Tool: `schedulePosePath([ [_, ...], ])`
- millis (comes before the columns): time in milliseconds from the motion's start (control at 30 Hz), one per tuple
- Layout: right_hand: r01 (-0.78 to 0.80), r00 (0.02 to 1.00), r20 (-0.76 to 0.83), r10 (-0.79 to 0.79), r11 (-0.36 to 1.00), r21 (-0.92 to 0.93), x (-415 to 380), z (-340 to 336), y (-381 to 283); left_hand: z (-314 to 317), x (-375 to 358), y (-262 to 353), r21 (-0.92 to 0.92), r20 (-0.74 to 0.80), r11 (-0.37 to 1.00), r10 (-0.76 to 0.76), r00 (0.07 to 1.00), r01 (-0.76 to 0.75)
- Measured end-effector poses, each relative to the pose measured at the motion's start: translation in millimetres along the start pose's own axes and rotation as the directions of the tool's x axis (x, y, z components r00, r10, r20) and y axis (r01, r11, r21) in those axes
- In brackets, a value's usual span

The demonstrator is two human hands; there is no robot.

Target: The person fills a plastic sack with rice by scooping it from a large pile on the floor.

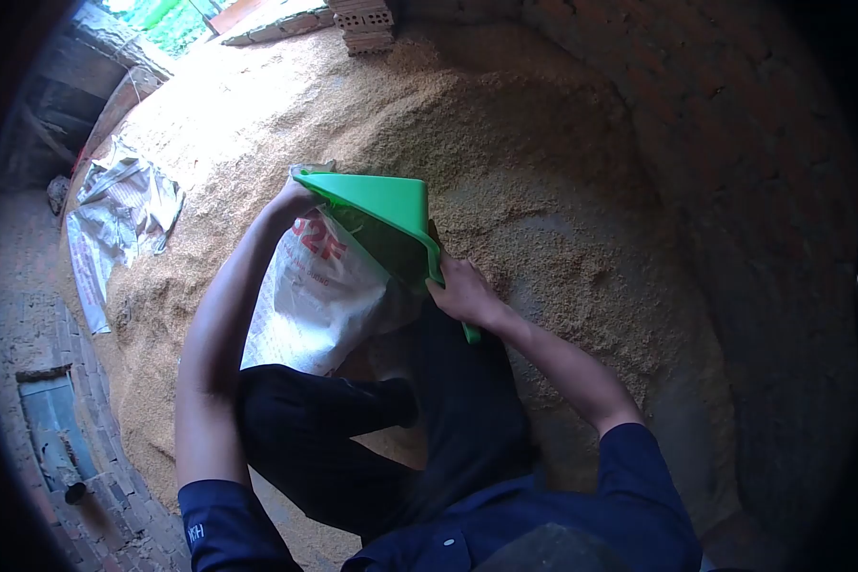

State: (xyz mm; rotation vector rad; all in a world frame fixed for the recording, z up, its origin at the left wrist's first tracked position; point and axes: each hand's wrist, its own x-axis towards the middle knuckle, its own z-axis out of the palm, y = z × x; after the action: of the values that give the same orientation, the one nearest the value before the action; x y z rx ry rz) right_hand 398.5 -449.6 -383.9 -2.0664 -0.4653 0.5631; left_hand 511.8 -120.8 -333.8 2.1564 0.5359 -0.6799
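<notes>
A green dustpan (391, 197) is tilted over the mouth of a white woven sack (300, 305) with red lettering. My right hand (467, 292) is closed around the dustpan's handle, which points down toward my legs. At the sack's upper edge, my left hand (301, 196) grips the rim beside the dustpan's front lip; some of its fingers are hidden. The sack stands in front of my bent knees and bulges in its lower part. What lies inside the dustpan is hidden by its raised side.
A large heap of tan, loose, husk-like material (582, 276) surrounds my legs. Another crumpled white sack (124, 219) lies on it at the left. Hollow bricks (362, 24) are stacked at the back. A brick wall (734, 172) rises on the right.
</notes>
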Motion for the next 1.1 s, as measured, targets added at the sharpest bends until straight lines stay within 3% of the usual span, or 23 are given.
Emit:
schedulePosePath([
  [33, -0.005, 1.000, 0.000, 0.005, 1.000, 0.002, -1.8, -3.9, -3.5, -5.0, 8.9, -10.2, -0.035, 0.166, 0.999, 0.043, 0.985, -0.038],
  [133, -0.128, 0.990, -0.066, 0.123, 0.989, -0.079, 3.7, -12.6, 0.7, 4.2, -0.4, -10.7, -0.007, -0.015, 1.000, 0.023, 1.000, -0.023],
  [167, -0.153, 0.968, -0.202, 0.148, 0.988, -0.009, 5.6, -15.9, 16.6, 9.0, -8.7, -2.2, 0.016, -0.116, 1.000, -0.017, 0.993, 0.019],
  [200, -0.167, 0.927, -0.330, 0.179, 0.984, 0.064, 4.9, -22.6, 30.6, 10.6, -10.4, 0.9, 0.023, -0.118, 0.998, -0.063, 0.991, 0.066],
  [233, -0.295, 0.892, -0.321, 0.318, 0.948, 0.119, 0.9, -40.5, 35.6, 11.2, -9.4, 0.9, 0.019, -0.118, 0.997, -0.067, 0.991, 0.069],
  [267, -0.280, 0.808, -0.503, 0.308, 0.951, 0.132, -0.9, -47.1, 59.7, 11.6, -7.6, 0.6, 0.031, -0.082, 0.998, -0.054, 0.995, 0.057],
  [333, -0.466, 0.614, -0.612, 0.498, 0.855, 0.227, -0.7, -59.1, 157.2, 10.6, -5.4, 0.0, 0.051, -0.015, 0.998, -0.031, 0.999, 0.032],
  [400, -0.482, 0.319, -0.653, 0.687, 0.711, 0.513, -18.5, -96.8, 172.2, 11.9, -5.9, 0.4, 0.046, -0.023, 0.998, -0.040, 0.999, 0.041],
  [467, -0.580, -0.006, -0.796, 0.605, 0.646, 0.496, -27.1, -115.8, 189.8, 14.2, -5.1, 1.9, 0.066, -0.033, 0.996, -0.052, 0.998, 0.054],
  [500, -0.516, -0.150, -0.741, 0.654, 0.588, 0.623, -24.5, -117.3, 248.9, 15.2, -5.7, 2.8, 0.059, -0.038, 0.997, -0.057, 0.998, 0.059],
  [567, -0.602, -0.205, -0.723, 0.659, 0.498, 0.624, -14.4, -123.5, 270.0, 15.5, -6.7, 5.2, 0.108, -0.049, 0.993, -0.051, 0.998, 0.056],
  [600, -0.601, -0.196, -0.726, 0.660, 0.504, 0.620, -0.7, -119.2, 277.2, 14.2, -7.0, 6.4, 0.108, -0.042, 0.992, -0.056, 0.998, 0.061],
  [667, -0.395, -0.109, -0.641, 0.760, 0.558, 0.729, 28.6, -113.6, 289.8, 12.5, -9.7, 11.0, 0.098, -0.053, 0.992, -0.080, 0.995, 0.085],
  [700, -0.433, -0.090, -0.636, 0.766, 0.545, 0.718, 46.7, -108.1, 283.7, 13.5, -10.4, 12.3, 0.094, -0.054, 0.990, -0.100, 0.994, 0.105],
  [733, -0.411, 0.088, -0.685, 0.723, 0.653, 0.636, 57.5, -103.7, 253.3, 14.3, -10.0, 12.0, 0.096, -0.073, 0.991, -0.087, 0.993, 0.094],
  [800, -0.352, 0.241, -0.636, 0.733, 0.677, 0.647, 86.0, -88.5, 216.6, 12.7, -9.1, 12.6, 0.073, -0.068, 0.994, -0.071, 0.995, 0.076],
  [867, -0.355, 0.288, -0.664, 0.690, 0.721, 0.595, 117.7, -67.1, 214.2, 14.0, -6.1, 5.9, 0.056, -0.056, 0.996, -0.062, 0.996, 0.065],
  [900, -0.352, 0.415, -0.618, 0.668, 0.744, 0.568, 125.0, -63.8, 207.0, 13.7, -3.9, 4.7, 0.061, -0.044, 0.997, -0.034, 0.998, 0.037],
  [967, -0.286, 0.555, -0.535, 0.636, 0.751, 0.595, 137.3, -53.2, 191.9, 10.9, -2.1, 0.7, 0.065, -0.038, 0.998, -0.010, 0.999, 0.012],
  [1000, -0.287, 0.558, -0.534, 0.635, 0.752, 0.594, 138.3, -49.7, 181.9, 10.5, -6.0, 5.4, 0.068, -0.035, 0.996, -0.047, 0.998, 0.049],
  [1067, -0.299, 0.780, -0.331, 0.532, 0.780, 0.550, 135.0, -45.9, 162.5, 12.2, -7.5, 7.1, 0.068, -0.029, 0.994, -0.082, 0.996, 0.084],
  [1100, -0.329, 0.829, -0.263, 0.493, 0.812, 0.483, 134.3, -39.8, 159.7, 12.5, -6.3, 5.4, 0.064, -0.042, 0.995, -0.076, 0.996, 0.078],
])
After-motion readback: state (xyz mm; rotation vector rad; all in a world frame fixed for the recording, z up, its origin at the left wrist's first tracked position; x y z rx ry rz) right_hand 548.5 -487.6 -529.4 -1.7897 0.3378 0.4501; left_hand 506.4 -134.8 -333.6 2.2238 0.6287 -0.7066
